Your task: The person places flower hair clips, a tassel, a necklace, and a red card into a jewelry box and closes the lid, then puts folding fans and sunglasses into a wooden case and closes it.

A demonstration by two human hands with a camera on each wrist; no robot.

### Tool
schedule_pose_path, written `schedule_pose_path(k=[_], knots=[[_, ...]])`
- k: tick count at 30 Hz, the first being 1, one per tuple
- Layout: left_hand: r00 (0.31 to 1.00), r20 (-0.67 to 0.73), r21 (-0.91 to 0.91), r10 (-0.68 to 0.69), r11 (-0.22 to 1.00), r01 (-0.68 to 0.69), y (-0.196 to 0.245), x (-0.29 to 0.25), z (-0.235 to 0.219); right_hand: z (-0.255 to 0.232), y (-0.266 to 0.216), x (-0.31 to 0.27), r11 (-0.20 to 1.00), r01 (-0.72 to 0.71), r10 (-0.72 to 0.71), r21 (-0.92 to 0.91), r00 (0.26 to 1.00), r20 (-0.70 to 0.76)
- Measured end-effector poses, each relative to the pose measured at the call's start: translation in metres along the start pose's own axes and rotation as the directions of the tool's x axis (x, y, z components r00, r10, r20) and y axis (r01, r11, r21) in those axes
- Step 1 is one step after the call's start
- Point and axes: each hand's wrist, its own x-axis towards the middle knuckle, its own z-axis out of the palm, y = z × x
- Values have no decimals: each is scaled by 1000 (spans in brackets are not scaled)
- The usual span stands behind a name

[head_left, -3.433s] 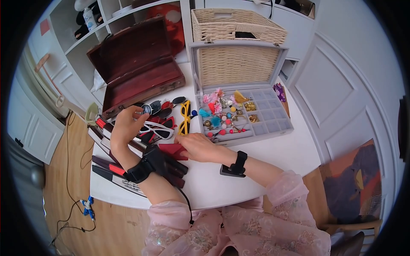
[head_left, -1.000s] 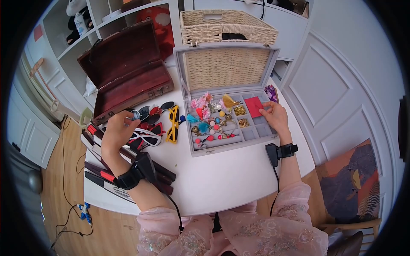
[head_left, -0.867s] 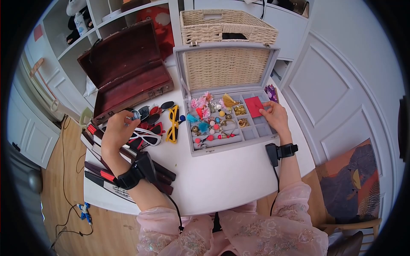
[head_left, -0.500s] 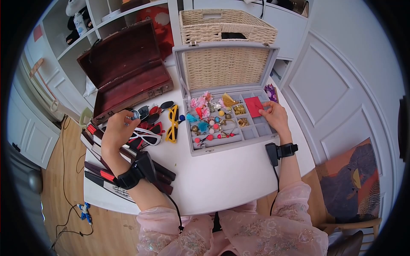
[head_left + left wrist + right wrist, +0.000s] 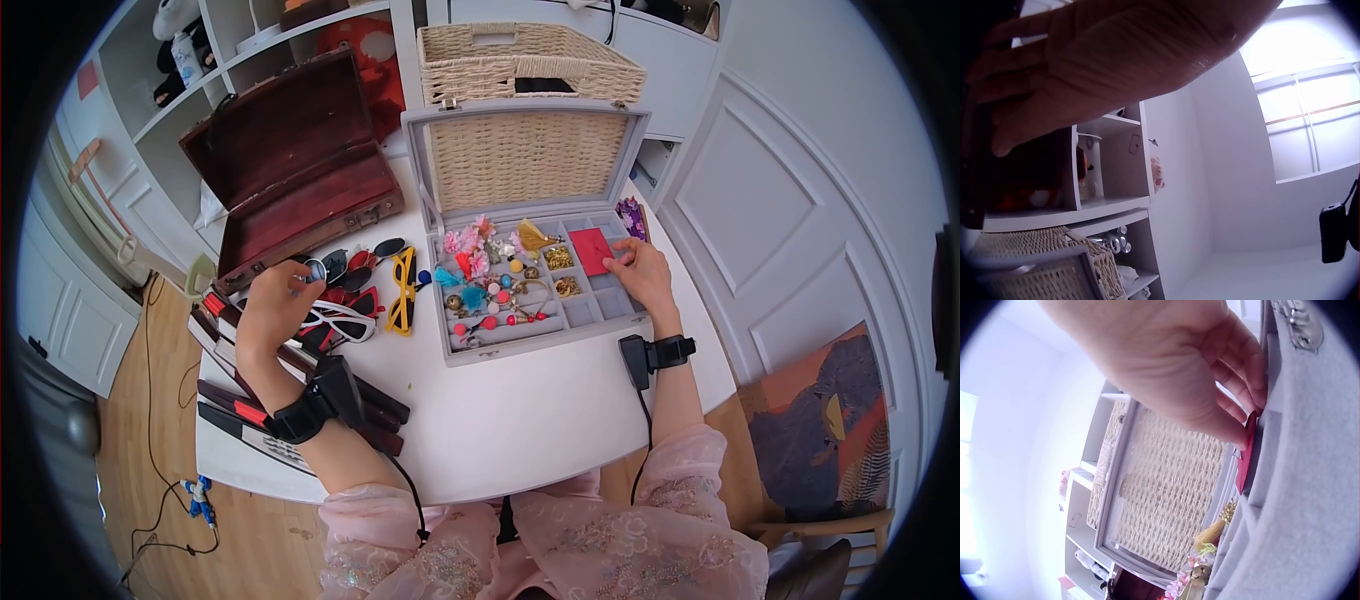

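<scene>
Counter (image 5: pixel 500 430) is stretching beneath it all, with an open suitcase (image 5: pixel 300 215) leaning back at eleven o'clock and a jewellery box (image 5: pixel 550 345) standing open at one. Over the box's far-right cells, the right hand (image 5: pixel 645 272) is holding narrow, pinching the near edge of a red packet (image 5: pixel 589 250). Toward ten, the left hand (image 5: pixel 275 305) is hovering over piled sunglasses (image 5: pixel 390 247), its fingers bending by a round-rimmed piece (image 5: pixel 317 270) — whether they are gripping it, I'm not able to tell. The packet is spanning more than one cell, so pressing it down could be catching it on the dividers and creasing it. Its left edge is lying near the gold tassel (image 5: pixel 533 235) — a sideways slip could be dragging that loose.
</scene>
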Motion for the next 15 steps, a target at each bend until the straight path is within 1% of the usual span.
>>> schedule_pose_path(k=[5,8,10,13,15], knots=[[1000,0,0,-18,1000,18,-4,-1,-2,0,-1,-1,1000,4,-4,-8,1000,-4],[1000,1,1,-17,1000,17,-7,0,-1,0,0,-1,1000,15,-15,-18,1000,21],[1000,1,3,-14,1000,14,-13,1,-1,0,-1,-1,999,22,-22,-28,1000,-1],[1000,-8,-36,-25,999,25,-21,0,-3,0,-1,-1,1000,8,-8,-16,1000,-7],[997,3,-86,-72,994,72,-26,-2,-6,0,1,-2,1000,16,-16,-22,1000,-7]])
